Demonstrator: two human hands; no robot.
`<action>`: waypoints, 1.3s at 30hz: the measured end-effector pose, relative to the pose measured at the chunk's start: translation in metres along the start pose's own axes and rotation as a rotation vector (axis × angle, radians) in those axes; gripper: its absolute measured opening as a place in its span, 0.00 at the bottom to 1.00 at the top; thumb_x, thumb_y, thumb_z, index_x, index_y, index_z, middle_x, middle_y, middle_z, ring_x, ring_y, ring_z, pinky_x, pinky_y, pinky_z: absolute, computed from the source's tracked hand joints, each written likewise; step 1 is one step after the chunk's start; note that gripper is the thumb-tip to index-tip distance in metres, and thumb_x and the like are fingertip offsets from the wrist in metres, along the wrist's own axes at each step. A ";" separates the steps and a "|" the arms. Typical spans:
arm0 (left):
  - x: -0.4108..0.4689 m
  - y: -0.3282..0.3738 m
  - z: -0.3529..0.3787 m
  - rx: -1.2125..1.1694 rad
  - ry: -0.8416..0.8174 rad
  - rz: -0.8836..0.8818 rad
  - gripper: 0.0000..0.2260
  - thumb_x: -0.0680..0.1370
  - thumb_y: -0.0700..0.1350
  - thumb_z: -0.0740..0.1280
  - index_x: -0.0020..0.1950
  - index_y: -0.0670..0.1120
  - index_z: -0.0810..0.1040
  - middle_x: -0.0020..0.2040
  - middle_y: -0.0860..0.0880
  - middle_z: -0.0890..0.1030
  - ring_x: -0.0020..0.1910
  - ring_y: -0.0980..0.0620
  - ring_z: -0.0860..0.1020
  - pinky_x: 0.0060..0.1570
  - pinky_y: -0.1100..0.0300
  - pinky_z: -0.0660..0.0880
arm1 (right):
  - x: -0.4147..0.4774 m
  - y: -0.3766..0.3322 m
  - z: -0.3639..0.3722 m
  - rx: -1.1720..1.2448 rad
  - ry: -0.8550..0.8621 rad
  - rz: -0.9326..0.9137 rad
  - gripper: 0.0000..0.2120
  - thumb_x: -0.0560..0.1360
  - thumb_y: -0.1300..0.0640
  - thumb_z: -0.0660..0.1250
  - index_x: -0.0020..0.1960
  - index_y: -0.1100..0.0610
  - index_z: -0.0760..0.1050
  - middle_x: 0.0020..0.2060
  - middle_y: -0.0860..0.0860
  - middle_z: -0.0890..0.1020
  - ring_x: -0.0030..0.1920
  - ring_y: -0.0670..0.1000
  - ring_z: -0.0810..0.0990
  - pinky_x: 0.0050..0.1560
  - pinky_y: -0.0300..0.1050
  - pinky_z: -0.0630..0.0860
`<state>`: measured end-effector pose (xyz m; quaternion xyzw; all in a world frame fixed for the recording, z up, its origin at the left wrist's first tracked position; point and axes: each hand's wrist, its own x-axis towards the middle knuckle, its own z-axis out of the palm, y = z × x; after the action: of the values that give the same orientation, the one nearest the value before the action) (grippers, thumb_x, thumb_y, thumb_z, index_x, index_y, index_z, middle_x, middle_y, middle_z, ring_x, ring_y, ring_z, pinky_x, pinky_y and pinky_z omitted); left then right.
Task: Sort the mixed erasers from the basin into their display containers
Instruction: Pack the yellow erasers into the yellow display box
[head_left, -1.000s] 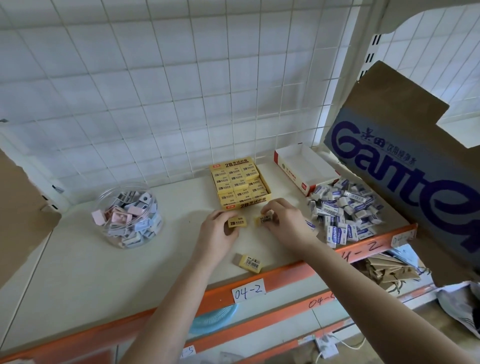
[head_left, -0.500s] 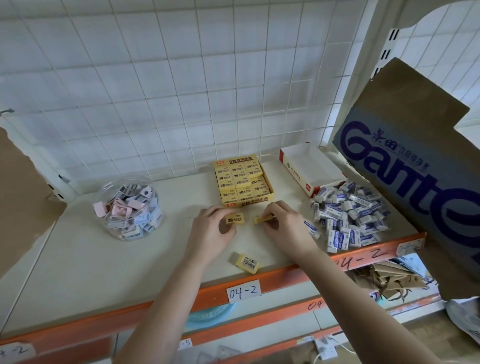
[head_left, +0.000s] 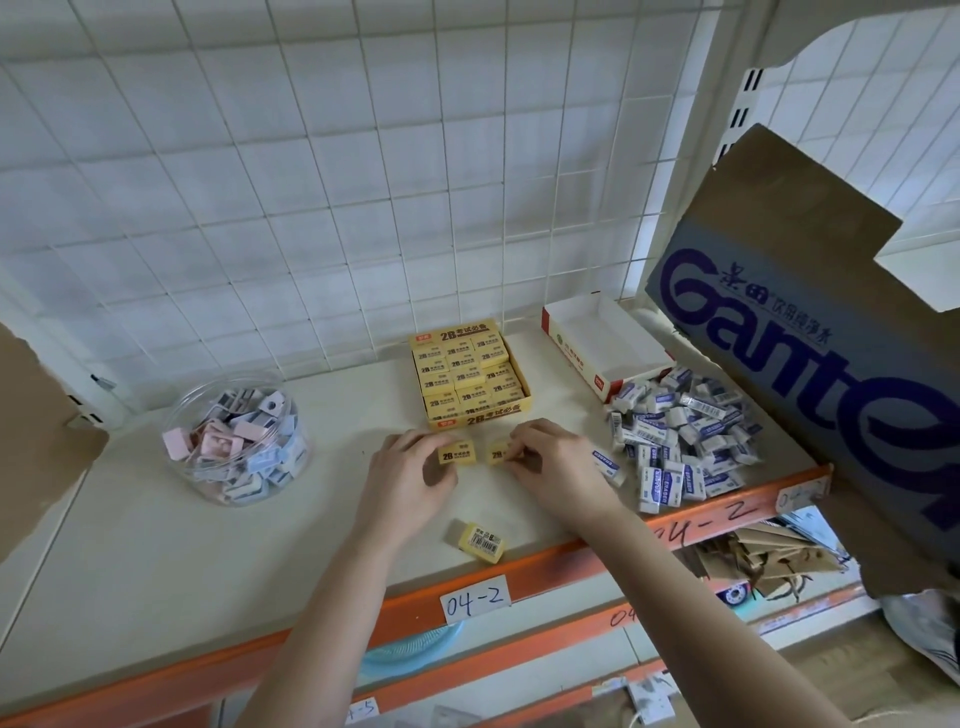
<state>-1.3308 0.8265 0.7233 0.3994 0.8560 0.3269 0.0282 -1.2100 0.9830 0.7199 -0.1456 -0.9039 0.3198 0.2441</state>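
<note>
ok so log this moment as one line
left hand: holds yellow eraser | right hand: pinches second yellow eraser | third yellow eraser: loose near shelf edge | white eraser pile: unsorted

Forearms extended; left grip (head_left: 407, 475) pinches yellow eraser (head_left: 457, 453), right grip (head_left: 557, 466) pinches second eraser (head_left: 497, 453).

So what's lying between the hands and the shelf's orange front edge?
A loose yellow eraser, barcode up, lies there, between the left hand, right hand and orange edge, as the head view shows.
</note>
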 end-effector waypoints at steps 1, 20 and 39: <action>0.000 0.000 0.000 0.000 -0.001 0.006 0.14 0.74 0.43 0.70 0.60 0.49 0.80 0.57 0.51 0.79 0.59 0.49 0.72 0.60 0.50 0.69 | 0.000 0.000 0.000 -0.007 -0.006 -0.002 0.05 0.67 0.67 0.72 0.40 0.59 0.79 0.45 0.54 0.80 0.43 0.54 0.80 0.45 0.48 0.78; -0.005 0.002 0.009 0.035 -0.019 0.103 0.16 0.73 0.43 0.70 0.60 0.44 0.78 0.58 0.47 0.79 0.57 0.45 0.74 0.57 0.47 0.73 | 0.003 -0.003 0.001 -0.169 -0.078 0.088 0.15 0.72 0.65 0.66 0.59 0.59 0.78 0.54 0.56 0.78 0.55 0.56 0.74 0.57 0.42 0.68; 0.016 0.011 -0.017 -0.103 0.180 0.091 0.12 0.70 0.45 0.73 0.54 0.49 0.80 0.50 0.53 0.82 0.49 0.49 0.77 0.51 0.51 0.73 | 0.030 -0.013 -0.023 -0.146 0.000 -0.048 0.12 0.72 0.66 0.70 0.55 0.62 0.79 0.53 0.55 0.78 0.50 0.53 0.79 0.55 0.41 0.75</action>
<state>-1.3402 0.8335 0.7464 0.4050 0.8181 0.4060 -0.0433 -1.2243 0.9972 0.7540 -0.1414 -0.9280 0.2468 0.2405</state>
